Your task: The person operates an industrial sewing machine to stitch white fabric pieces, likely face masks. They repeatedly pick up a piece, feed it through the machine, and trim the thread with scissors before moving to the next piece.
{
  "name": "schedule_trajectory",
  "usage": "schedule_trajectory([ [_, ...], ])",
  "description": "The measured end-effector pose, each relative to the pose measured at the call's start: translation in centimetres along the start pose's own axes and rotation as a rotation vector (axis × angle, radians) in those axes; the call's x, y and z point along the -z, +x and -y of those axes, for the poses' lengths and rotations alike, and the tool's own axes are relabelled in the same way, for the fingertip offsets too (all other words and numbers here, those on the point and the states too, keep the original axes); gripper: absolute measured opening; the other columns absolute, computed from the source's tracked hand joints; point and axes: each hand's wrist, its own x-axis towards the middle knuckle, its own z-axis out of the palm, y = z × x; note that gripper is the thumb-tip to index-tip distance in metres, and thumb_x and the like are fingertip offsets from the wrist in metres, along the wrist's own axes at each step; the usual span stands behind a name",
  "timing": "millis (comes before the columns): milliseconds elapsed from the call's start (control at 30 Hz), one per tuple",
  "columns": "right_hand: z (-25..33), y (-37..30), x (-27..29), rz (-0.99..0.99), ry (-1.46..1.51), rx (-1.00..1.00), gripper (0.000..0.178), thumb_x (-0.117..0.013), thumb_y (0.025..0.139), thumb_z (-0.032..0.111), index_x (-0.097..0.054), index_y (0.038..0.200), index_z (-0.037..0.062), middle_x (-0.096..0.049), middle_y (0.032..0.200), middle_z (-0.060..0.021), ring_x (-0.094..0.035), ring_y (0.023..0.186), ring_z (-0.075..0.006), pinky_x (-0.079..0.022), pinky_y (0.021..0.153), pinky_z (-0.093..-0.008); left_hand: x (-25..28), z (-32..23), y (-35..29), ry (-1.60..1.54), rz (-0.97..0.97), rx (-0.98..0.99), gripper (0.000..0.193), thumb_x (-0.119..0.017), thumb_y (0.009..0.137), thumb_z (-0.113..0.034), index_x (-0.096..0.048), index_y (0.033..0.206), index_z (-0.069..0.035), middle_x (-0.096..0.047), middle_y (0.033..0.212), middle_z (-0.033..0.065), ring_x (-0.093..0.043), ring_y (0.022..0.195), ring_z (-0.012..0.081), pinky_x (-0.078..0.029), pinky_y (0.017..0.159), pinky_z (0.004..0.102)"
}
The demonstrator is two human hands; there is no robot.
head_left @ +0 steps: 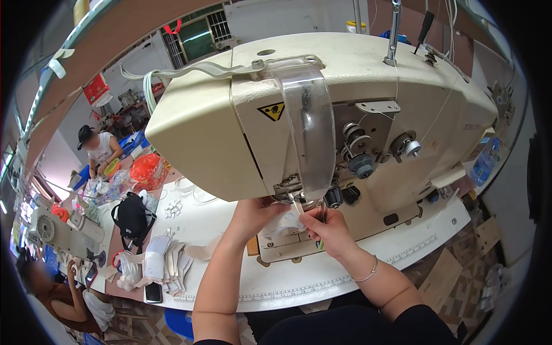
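Observation:
A large cream sewing machine (201, 132) fills the middle of the view, with a clear plastic guard (307, 126) down its front. Under its head lies a small white piece of material (284, 223) with faint marks on it. My left hand (256, 216) holds that piece from the left, thumb toward it, other fingers mostly hidden by the machine head. From the right, my right hand (330, 231) pinches the piece's edge beside a narrow pale strip (298, 206) near the needle area. A dark, thin metal part shows by its fingers; I cannot tell whether it is held.
Left on the white table (322, 290) lie stacked white pieces (164, 261), a phone (153, 292), small white bits (173, 208) and a black bag (133, 219). Two people (103, 149) work farther left among bags. A measuring scale (397, 253) runs along the front edge.

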Motion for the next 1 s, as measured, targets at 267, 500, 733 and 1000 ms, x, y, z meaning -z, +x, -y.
schedule_trajectory([
  [267, 0.7, -0.2, 0.4, 0.031, -0.114, -0.030, 0.015, -0.063, 0.079, 0.015, -0.061, 0.079, 0.0008, -0.059, 0.066, -0.0034, -0.045, 0.051, -0.0037, -0.034, 0.045, -0.0173, -0.7, 3.5, -2.9, 0.363, -0.373, -0.472, 0.037, -0.070, 0.062, 0.003, -0.057, 0.096, -0.005, -0.058, 0.093, 0.0076, -0.057, 0.091, 0.0210, -0.045, 0.079, 0.0328],
  [500, 0.8, -0.3, 0.9, 0.071, -0.126, -0.066, 0.017, -0.063, 0.080, 0.019, -0.059, 0.082, 0.0020, -0.062, 0.069, -0.0055, -0.045, 0.052, -0.0028, -0.034, 0.046, -0.0162, -2.6, 4.5, -4.2, 0.903, -0.369, -0.957, 0.033, -0.068, 0.058, 0.000, -0.063, 0.088, -0.013, -0.058, 0.090, 0.0021, -0.057, 0.092, 0.0238, -0.043, 0.085, 0.0395],
  [733, 0.8, -0.1, 0.2, 0.043, -0.078, -0.043, 0.017, -0.062, 0.081, 0.018, -0.058, 0.084, 0.0021, -0.062, 0.071, -0.0055, -0.044, 0.052, -0.0023, -0.034, 0.046, -0.0152, -2.3, 4.6, -3.1, 0.768, -0.405, -0.932, 0.030, -0.064, 0.058, 0.006, -0.065, 0.082, -0.011, -0.060, 0.086, 0.0018, -0.058, 0.089, 0.0232, -0.041, 0.090, 0.0402],
  [1000, 0.0, -0.7, 1.0, 0.061, -0.041, -0.066, 0.017, -0.062, 0.080, 0.017, -0.058, 0.085, 0.0014, -0.061, 0.070, -0.0046, -0.044, 0.052, -0.0023, -0.033, 0.046, -0.0155, -1.0, 5.4, -1.1, 0.597, -0.330, -0.917, 0.030, -0.061, 0.059, 0.009, -0.064, 0.083, -0.010, -0.059, 0.087, 0.0025, -0.057, 0.085, 0.0223, -0.045, 0.077, 0.0368],
])
